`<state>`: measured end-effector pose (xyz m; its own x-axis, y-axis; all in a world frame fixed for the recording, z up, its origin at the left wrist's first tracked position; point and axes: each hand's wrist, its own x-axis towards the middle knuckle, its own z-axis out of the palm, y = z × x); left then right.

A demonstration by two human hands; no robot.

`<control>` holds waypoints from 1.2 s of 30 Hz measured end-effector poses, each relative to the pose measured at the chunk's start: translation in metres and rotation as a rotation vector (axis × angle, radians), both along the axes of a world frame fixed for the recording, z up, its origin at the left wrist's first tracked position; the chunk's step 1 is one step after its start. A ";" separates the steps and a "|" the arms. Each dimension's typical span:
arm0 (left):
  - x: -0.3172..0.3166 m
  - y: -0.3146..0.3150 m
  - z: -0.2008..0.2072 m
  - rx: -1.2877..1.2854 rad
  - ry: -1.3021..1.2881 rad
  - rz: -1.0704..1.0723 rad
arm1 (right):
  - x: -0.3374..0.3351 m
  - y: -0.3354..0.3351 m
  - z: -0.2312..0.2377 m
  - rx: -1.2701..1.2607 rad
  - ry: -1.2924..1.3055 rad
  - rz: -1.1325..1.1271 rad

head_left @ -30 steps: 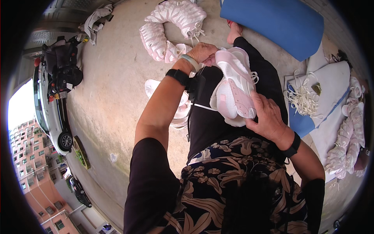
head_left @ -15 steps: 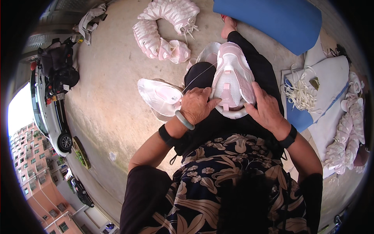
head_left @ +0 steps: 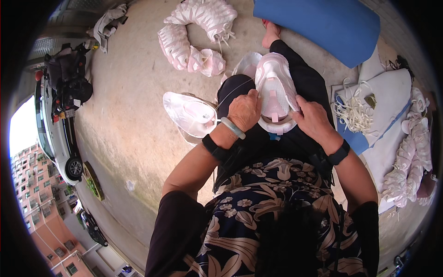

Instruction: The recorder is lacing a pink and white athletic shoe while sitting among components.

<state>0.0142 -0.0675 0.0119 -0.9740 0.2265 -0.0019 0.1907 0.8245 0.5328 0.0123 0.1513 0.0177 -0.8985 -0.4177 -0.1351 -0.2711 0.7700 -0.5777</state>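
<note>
A white and pale pink shoe upper (head_left: 275, 87) lies across my lap, its toe pointing away from me. My left hand (head_left: 245, 110) grips its left edge, fingers closed. On the opposite edge, my right hand (head_left: 314, 119) pinches the side between thumb and fingers. Beside my left knee rests another pink-lined shoe upper (head_left: 188, 113), opening upward. A further pale upper (head_left: 248, 64) shows partly behind that knee. One thin thread (head_left: 234, 90) runs over the knee near my left hand.
A curved row of nested uppers (head_left: 177, 46) lies on the concrete ahead. To the right, cream shoelaces (head_left: 354, 111) sit on white and blue sheets, with more stacked uppers (head_left: 408, 161) beyond. A rolled blue mat (head_left: 318, 27) is at the far right; a motor scooter (head_left: 69, 87) and cars stand left.
My left hand has shifted up along the upper's left edge, and my right hand has moved slightly on its side. The upper is tilted, its two sides drawn closer together.
</note>
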 end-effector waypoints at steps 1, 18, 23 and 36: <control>0.001 0.001 -0.002 0.038 -0.049 0.004 | -0.001 -0.001 -0.002 0.001 0.003 -0.006; 0.004 0.008 -0.012 -0.141 -0.302 -0.104 | -0.005 -0.016 -0.020 0.126 -0.158 0.143; 0.000 0.020 -0.004 -0.210 -0.341 -0.157 | -0.004 -0.011 -0.012 0.161 -0.164 0.097; 0.001 0.006 -0.008 0.117 -0.231 -0.257 | -0.020 0.041 -0.003 -0.555 -0.495 -0.026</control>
<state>0.0147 -0.0616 0.0039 -0.8620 0.4757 -0.1749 0.2473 0.6959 0.6742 -0.0073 0.1923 0.0143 -0.7979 -0.5220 -0.3015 0.1357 0.3317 -0.9336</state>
